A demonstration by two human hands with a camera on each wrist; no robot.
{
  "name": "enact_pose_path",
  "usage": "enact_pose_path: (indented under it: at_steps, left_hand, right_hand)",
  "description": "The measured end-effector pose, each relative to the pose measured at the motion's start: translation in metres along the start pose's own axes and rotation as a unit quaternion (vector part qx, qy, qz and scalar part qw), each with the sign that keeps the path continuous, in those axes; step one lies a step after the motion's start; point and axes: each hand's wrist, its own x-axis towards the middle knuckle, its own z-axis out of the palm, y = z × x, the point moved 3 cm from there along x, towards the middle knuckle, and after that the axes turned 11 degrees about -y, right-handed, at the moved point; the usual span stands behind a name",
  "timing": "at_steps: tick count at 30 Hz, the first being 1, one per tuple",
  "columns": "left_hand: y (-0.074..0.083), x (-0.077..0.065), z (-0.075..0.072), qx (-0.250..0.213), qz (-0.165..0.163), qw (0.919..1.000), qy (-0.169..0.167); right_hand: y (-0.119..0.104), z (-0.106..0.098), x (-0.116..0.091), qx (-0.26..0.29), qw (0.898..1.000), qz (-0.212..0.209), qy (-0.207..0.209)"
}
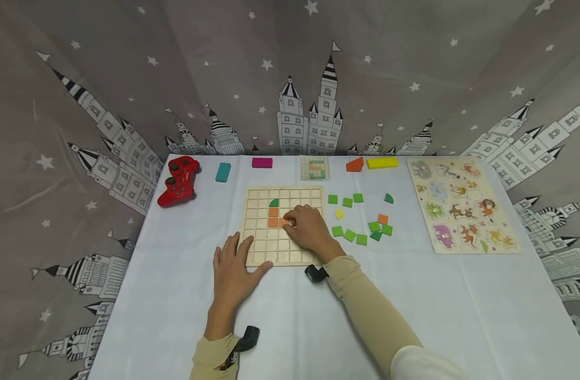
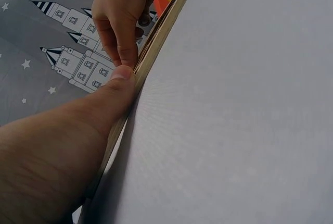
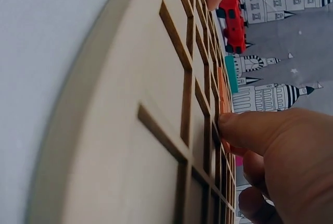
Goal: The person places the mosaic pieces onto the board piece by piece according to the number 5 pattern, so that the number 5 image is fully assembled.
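A wooden grid board (image 1: 266, 256) lies on the white table. A green quarter-round tile (image 1: 274, 202) sits in one cell, with orange square tiles (image 1: 273, 221) in the cells below it. My right hand (image 1: 310, 228) pinches another orange square tile (image 1: 283, 221) between thumb and fingertips, beside the lower orange one, down at the grid. In the right wrist view, the thumb (image 3: 250, 129) touches orange at the board's surface, and the fingers partly hide the tile. My left hand (image 1: 235, 270) rests with spread fingers on the board's near left corner, its thumb along the near edge.
Right of the board lie several green square tiles (image 1: 349, 235), a yellow tile (image 1: 339, 214) and an orange square (image 1: 382, 218). Behind stand a pattern card (image 1: 315, 168) and coloured blocks (image 1: 382, 163). A red game controller (image 1: 179, 181) is left, an animal puzzle board (image 1: 460, 206) right.
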Motion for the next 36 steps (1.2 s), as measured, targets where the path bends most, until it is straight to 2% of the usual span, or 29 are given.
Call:
enact_pose_path:
  at_steps: [7,13,21,28,36]
  left_hand:
    - [-0.004,0.002,-0.004,-0.005,-0.01,0.9998,-0.014]
    - [-0.001,0.0,0.0,-0.009,-0.008,0.9997,-0.022]
    - [-0.001,0.003,0.002,-0.012,0.004,0.9999,0.002]
    - [-0.002,0.0,0.001,-0.011,-0.007,0.9998,-0.017]
    - [-0.003,0.002,-0.001,-0.013,-0.006,0.9998,-0.014]
  right_hand:
    - [-0.006,-0.002,0.004,0.003,1.0,0.027,0.002]
    - [0.0,0.002,-0.002,0.03,0.998,0.055,-0.003]
    - [0.006,-0.001,-0.002,0.04,0.997,0.058,0.017]
    - [0.005,-0.001,-0.006,0.049,0.997,0.065,0.007]
    - [0.005,-0.001,-0.006,0.036,0.996,0.078,0.017]
